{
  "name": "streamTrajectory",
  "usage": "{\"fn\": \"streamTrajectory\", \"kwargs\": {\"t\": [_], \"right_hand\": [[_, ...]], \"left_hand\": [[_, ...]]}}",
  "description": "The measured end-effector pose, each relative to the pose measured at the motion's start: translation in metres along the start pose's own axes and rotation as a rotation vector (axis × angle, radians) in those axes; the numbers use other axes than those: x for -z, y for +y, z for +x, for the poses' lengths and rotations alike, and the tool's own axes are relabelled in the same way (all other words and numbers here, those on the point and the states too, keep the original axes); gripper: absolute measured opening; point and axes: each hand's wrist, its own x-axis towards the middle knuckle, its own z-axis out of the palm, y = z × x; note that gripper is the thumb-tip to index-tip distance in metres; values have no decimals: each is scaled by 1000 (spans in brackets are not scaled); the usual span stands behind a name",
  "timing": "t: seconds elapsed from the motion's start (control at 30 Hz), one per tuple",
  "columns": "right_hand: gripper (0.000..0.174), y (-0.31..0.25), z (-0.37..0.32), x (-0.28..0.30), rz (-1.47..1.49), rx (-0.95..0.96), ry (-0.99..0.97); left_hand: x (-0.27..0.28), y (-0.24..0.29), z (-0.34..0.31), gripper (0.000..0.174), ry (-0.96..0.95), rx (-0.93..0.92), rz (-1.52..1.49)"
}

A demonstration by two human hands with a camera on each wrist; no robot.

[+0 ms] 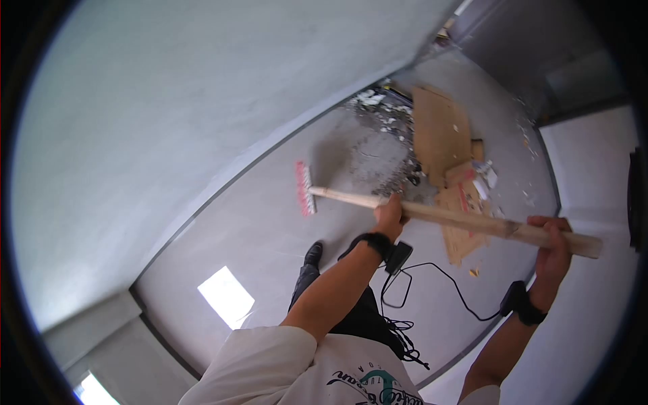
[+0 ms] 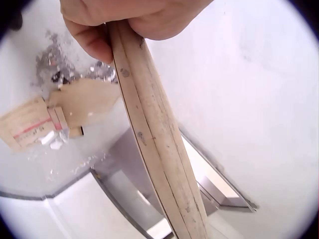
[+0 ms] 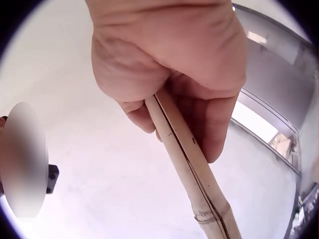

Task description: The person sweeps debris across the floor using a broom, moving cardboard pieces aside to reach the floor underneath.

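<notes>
Both hands are clamped on the long pale wooden broom handle (image 1: pixel 466 221), rough and streaky. The left hand (image 1: pixel 389 214) wraps it mid-length and the right hand (image 1: pixel 552 246) curls round it near the butt end. The red-bristled broom head (image 1: pixel 305 189) meets the smooth grey floor (image 1: pixel 256 236), near the flat brown cardboard sheets (image 1: pixel 440 135), with gritty grey rubble (image 1: pixel 388 121) just beside them.

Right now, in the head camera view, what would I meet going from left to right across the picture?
Bright sunlit patch on the grey floor → red-bristled broom head → left hand on the pale wooden broom handle → flat brown cardboard sheets → right hand.
</notes>
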Motion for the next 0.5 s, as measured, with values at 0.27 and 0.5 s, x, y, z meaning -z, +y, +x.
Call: {"fn": "streamTrajectory", "kwargs": {"t": [0.27, 0.5], "right_hand": [[13, 166, -64, -141, 206, -461, -366], [16, 182, -84, -287, 309, -477, -461]], "left_hand": [[279, 26, 49, 34, 541, -150, -70], [376, 118, 129, 45, 688, -205, -37]]}}
